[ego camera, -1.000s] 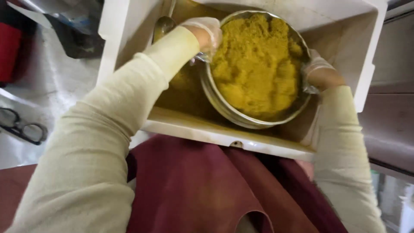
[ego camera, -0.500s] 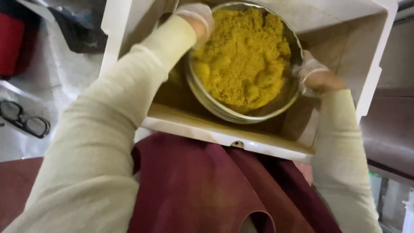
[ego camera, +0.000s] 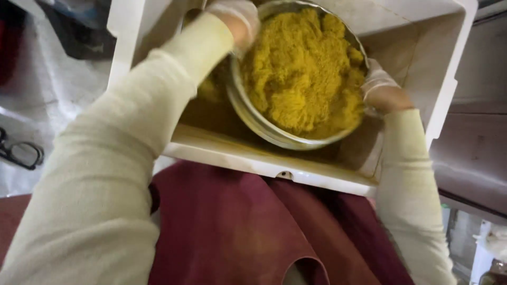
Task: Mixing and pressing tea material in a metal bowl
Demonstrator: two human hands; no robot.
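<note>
A round metal sieve (ego camera: 264, 125) heaped with coarse yellow powder (ego camera: 303, 74) hangs tilted inside a white box-shaped bin (ego camera: 443, 89). My left hand (ego camera: 237, 18), in a thin pale glove, grips the sieve's far left rim. My right hand (ego camera: 381, 87), gloved too, holds the right rim. Both arms wear cream sleeves. More yellow powder (ego camera: 211, 89) lies in the bin under the sieve, mostly hidden.
A dark red apron (ego camera: 232, 232) covers my lap below the bin's near edge. Black-framed glasses (ego camera: 18, 153) lie on a pale surface at the left. A grey ledge (ego camera: 470, 153) runs along the right side.
The sieve has shifted up and to the right in the bin and tilted more, with both hands still on its rim. The view has moved closer.
</note>
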